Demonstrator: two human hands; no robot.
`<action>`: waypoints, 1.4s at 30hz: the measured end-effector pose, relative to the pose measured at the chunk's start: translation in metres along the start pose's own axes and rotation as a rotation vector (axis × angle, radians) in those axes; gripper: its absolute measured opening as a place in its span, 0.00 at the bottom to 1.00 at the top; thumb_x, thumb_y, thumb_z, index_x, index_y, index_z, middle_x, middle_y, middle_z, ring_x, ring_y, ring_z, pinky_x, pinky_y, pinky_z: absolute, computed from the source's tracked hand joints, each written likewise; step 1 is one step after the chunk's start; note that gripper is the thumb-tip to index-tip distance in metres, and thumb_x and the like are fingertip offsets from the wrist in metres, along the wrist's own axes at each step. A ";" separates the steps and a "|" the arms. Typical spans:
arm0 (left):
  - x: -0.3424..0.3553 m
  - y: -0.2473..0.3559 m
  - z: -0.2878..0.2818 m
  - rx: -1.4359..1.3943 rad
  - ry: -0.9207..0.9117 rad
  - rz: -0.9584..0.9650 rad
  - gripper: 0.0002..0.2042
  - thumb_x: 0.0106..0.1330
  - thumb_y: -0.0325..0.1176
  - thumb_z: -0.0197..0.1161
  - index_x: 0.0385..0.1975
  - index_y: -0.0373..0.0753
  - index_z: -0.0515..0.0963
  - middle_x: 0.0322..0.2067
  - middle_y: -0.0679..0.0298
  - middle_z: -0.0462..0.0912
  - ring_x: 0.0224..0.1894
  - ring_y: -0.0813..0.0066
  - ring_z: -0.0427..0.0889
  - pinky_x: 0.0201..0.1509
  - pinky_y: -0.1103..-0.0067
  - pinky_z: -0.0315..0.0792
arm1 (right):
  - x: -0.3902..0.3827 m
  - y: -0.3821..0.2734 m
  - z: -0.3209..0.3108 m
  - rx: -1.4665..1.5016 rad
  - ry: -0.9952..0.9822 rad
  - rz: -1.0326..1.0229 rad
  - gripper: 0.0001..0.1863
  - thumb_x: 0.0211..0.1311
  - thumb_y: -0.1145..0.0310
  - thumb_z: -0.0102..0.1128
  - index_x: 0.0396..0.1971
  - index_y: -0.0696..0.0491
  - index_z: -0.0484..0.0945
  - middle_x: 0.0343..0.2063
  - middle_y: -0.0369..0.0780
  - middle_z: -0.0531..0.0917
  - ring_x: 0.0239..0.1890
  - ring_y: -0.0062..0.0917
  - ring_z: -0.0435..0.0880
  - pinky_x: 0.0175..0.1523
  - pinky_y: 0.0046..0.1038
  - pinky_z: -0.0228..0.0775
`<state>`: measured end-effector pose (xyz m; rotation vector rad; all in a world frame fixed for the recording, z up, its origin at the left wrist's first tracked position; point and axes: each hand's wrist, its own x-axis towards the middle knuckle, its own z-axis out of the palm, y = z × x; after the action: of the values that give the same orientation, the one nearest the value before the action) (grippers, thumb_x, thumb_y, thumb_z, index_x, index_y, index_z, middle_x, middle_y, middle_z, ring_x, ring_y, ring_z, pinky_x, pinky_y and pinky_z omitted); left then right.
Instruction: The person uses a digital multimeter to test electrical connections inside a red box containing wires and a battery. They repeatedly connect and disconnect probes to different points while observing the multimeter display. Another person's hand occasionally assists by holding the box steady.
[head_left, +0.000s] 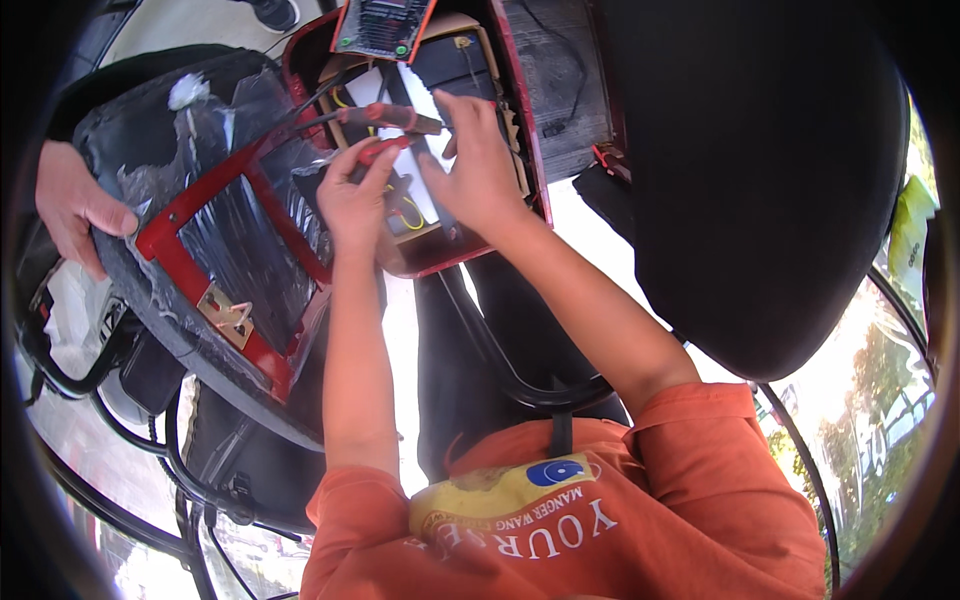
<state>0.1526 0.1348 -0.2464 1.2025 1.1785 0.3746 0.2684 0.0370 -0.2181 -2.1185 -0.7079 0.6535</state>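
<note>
My left hand (352, 195) is closed, pinching a small bright red connector piece (384, 150) between thumb and fingertips. Just above it lies a dull red plug (388, 117) on a black cable, its dark end pointing toward my right hand (472, 165). That hand has its thumb and index finger apart around the plug's end; I see no firm grip there. Below both hands is a dark red box (540, 190) holding black battery blocks (455, 70), a white sheet (420, 90) and yellow wires (412, 212).
An orange-edged device (385, 30) sits at the box's far end. At left, another person's hand (78, 205) grips a tilted seat (140, 290) whose underside carries a red metal frame (205, 285) with a latch plate (226, 316). A large black seat (770, 180) stands right.
</note>
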 end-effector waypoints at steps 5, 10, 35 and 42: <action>-0.003 -0.011 0.015 0.300 0.042 0.164 0.14 0.54 0.30 0.76 0.39 0.35 0.85 0.32 0.67 0.82 0.36 0.81 0.78 0.43 0.83 0.72 | 0.026 0.015 0.011 -0.079 -0.131 0.028 0.21 0.51 0.73 0.69 0.46 0.56 0.75 0.39 0.49 0.78 0.41 0.47 0.82 0.45 0.42 0.75; -0.016 -0.016 0.028 0.359 0.056 0.164 0.27 0.52 0.43 0.78 0.52 0.40 0.79 0.32 0.64 0.79 0.32 0.74 0.79 0.40 0.77 0.74 | 0.027 0.040 0.005 -0.081 -0.082 0.103 0.11 0.53 0.73 0.67 0.33 0.58 0.74 0.28 0.46 0.81 0.29 0.38 0.84 0.36 0.33 0.74; 0.039 -0.021 -0.014 -0.269 0.188 0.135 0.20 0.77 0.47 0.46 0.41 0.34 0.75 0.16 0.68 0.74 0.18 0.84 0.71 0.22 0.89 0.64 | -0.007 0.111 -0.001 0.068 0.181 0.101 0.10 0.52 0.81 0.62 0.34 0.57 0.72 0.42 0.47 0.84 0.44 0.43 0.83 0.49 0.36 0.74; 0.041 -0.022 -0.012 -0.253 0.179 0.128 0.20 0.77 0.47 0.43 0.40 0.34 0.74 0.15 0.68 0.74 0.16 0.85 0.71 0.19 0.90 0.61 | -0.006 0.110 0.004 0.090 0.194 0.089 0.11 0.53 0.82 0.62 0.35 0.56 0.72 0.43 0.48 0.84 0.43 0.43 0.84 0.48 0.35 0.75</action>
<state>0.1514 0.1642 -0.2853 1.0407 1.1692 0.7185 0.2903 -0.0236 -0.3080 -2.1047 -0.4716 0.5080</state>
